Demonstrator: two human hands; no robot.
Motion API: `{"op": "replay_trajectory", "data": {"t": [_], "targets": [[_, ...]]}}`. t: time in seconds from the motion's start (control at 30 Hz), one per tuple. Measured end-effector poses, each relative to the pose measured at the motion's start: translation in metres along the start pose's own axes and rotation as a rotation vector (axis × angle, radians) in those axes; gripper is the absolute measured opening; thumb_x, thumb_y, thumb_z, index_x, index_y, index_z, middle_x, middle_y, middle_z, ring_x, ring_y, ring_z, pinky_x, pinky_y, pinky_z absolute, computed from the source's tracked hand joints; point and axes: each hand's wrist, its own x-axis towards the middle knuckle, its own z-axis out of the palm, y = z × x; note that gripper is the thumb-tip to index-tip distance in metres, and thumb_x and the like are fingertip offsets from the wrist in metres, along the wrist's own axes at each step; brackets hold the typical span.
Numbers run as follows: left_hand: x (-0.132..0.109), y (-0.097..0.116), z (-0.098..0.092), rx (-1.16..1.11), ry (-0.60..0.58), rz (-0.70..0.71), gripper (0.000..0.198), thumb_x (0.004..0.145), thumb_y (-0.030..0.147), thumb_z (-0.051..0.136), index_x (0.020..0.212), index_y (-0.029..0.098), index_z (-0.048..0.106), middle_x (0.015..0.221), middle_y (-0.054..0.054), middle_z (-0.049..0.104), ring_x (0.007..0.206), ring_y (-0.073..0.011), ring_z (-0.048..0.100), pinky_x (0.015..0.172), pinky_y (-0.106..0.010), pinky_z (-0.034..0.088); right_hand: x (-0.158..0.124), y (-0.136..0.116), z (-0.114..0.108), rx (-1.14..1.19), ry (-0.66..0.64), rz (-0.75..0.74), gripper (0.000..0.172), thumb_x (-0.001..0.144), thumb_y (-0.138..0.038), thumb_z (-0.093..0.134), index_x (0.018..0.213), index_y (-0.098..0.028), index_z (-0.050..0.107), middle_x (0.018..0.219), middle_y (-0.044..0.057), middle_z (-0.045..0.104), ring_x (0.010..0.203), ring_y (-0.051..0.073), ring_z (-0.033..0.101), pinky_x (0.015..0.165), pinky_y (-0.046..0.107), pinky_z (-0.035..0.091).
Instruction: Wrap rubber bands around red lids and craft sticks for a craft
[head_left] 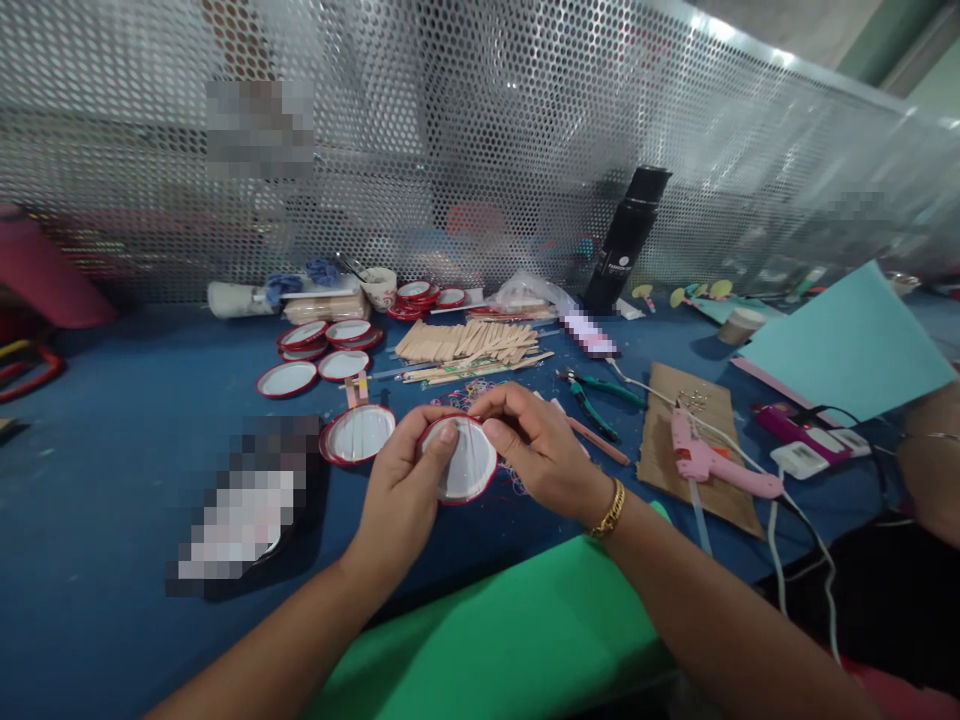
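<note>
A red-rimmed jar lid (pixel 469 465) is held up in front of me, its white inside facing me. My left hand (pixel 412 450) is closed on its left side, the thumb pressed on the white face. At the upper right rim, the fingers of my right hand (pixel 532 440) are pinched against the lid; any small thing between them is hidden. Faint thin lines run across the white face. Just left of my hands lies another jar lid (pixel 360 435) with thin strands across it. Small coloured rubber bands (pixel 514 480) are scattered on the table behind the held lid.
More lids (pixel 287 378), wooden sticks (pixel 465 342) and a cup (pixel 379 288) lie further back. Green-handled pliers (pixel 592 405) and a pink glue gun (pixel 694 450) on cardboard (pixel 664 400) are to the right, with cables. A blurred-out phone-like object (pixel 300 440) lies left. A perforated metal screen (pixel 465 130) stands behind.
</note>
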Motion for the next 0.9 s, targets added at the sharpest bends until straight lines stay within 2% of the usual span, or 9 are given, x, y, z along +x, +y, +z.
{"op": "replay_trajectory", "data": {"t": [0.17, 0.5, 0.9], "targets": [[0.0008, -0.0017, 0.0008, -0.022, -0.027, -0.026, 0.022, 0.083, 0.041, 0.064, 0.09, 0.021, 0.065, 0.068, 0.004, 0.056, 0.057, -0.0121, 0.045, 0.051, -0.021, 0.036, -0.0001, -0.0001, 0.0008, 0.036, -0.024, 0.018, 0.015, 0.095, -0.017, 0.049, 0.106, -0.021, 0.057, 0.096, 0.002, 0.064, 0.088, 0.014, 0.061, 0.08, 0.028, 0.049], [-0.0011, -0.0017, -0.0004, 0.008, -0.026, -0.008, 0.018, 0.086, 0.038, 0.061, 0.091, 0.022, 0.065, 0.068, 0.004, 0.056, 0.057, -0.0126, 0.045, 0.051, -0.022, 0.036, 0.0, 0.0006, 0.0, 0.04, -0.013, 0.06, 0.01, 0.093, -0.019, 0.052, 0.101, -0.02, 0.059, 0.088, 0.001, 0.065, 0.079, 0.013, 0.061, 0.071, 0.026, 0.049], [-0.0013, -0.0032, 0.0001, -0.044, -0.036, -0.029, 0.018, 0.086, 0.039, 0.062, 0.09, 0.022, 0.064, 0.067, 0.005, 0.054, 0.056, -0.0113, 0.044, 0.05, -0.021, 0.035, -0.0006, 0.002, 0.0004, 0.003, -0.006, 0.057, 0.01, 0.094, -0.021, 0.051, 0.1, -0.02, 0.059, 0.087, 0.001, 0.064, 0.078, 0.013, 0.06, 0.07, 0.026, 0.048]]}}
